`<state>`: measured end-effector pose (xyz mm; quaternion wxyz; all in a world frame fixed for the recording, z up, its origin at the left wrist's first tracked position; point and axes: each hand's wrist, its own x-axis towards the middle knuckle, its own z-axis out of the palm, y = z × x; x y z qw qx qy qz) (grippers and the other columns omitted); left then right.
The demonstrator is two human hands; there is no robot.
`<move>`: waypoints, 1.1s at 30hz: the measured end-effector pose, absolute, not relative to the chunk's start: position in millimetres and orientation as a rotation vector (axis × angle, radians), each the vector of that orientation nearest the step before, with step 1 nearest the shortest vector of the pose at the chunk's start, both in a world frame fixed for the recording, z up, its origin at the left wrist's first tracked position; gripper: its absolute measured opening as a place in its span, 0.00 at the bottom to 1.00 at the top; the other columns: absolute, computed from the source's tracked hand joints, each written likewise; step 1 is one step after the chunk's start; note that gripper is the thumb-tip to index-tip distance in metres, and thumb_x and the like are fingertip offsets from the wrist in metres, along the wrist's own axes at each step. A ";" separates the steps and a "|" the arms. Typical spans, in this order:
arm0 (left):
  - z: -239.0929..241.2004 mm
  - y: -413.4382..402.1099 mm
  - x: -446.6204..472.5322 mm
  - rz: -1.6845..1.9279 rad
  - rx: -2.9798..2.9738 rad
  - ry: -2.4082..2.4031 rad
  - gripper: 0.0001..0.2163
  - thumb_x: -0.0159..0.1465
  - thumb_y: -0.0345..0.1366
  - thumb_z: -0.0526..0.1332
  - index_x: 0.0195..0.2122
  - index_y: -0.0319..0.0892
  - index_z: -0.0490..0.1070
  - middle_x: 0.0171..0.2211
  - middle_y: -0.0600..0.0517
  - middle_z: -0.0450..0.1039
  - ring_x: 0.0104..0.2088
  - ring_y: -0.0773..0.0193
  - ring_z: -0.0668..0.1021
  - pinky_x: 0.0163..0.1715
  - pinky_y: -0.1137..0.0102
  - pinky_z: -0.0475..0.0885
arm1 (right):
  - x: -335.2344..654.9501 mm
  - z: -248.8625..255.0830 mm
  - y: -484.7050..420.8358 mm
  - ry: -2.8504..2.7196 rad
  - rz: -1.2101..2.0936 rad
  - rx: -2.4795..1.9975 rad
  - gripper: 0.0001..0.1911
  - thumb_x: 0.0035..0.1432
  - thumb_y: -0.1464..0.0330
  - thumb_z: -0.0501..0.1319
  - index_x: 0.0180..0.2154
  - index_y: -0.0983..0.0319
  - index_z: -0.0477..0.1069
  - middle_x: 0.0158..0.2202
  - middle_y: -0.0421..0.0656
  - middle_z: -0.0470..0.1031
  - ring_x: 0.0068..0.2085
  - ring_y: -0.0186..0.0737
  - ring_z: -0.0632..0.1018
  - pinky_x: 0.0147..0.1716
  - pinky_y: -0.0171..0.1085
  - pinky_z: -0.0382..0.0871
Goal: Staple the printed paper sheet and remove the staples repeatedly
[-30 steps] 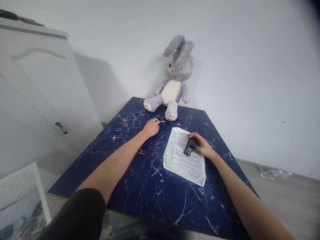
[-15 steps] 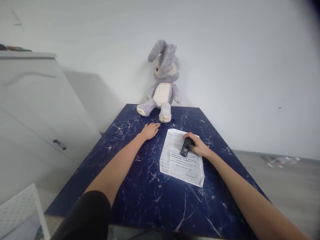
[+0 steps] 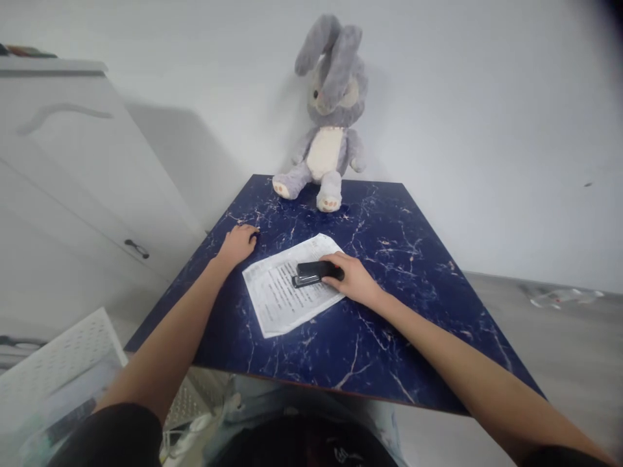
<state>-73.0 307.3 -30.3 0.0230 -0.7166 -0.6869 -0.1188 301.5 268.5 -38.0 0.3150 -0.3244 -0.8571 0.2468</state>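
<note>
The fingers of the right hand (image 3: 353,280) are bent and pressed together around the back end of a black stapler (image 3: 314,272), with the thumb on the near side, so the grip is closed on it. The stapler lies flat on top of a printed sheet of paper (image 3: 280,295), and its mouth points to 9 o'clock. The paper lies on the dark blue table (image 3: 399,259), a little to the left of the middle and turned at an angle.

The left hand (image 3: 237,243) rests on the table at about 10 o'clock from the paper, just beside its far left corner. Its fingers are curled inward (I cannot tell if they close on something small).

As far as I can judge, the stapler only rests on the sheet. No edge of the paper is inside its mouth, and no staple can be seen, so the fastening seems not yet done.

At 12 o'clock a grey toy rabbit (image 3: 331,117) sits against the wall. A white cabinet (image 3: 63,168) stands at 9 o'clock.
</note>
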 end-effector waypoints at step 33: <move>-14.7 277.2 25.5 -1.314 -2.197 -1.872 0.14 0.70 0.26 0.52 0.48 0.43 0.76 0.50 0.45 0.77 0.54 0.52 0.75 0.59 0.54 0.69 | 292.3 -39.0 224.5 -2.299 0.436 -1.108 0.12 0.64 0.63 0.63 0.34 0.58 0.60 0.33 0.40 0.68 0.33 0.39 0.71 0.32 0.37 0.62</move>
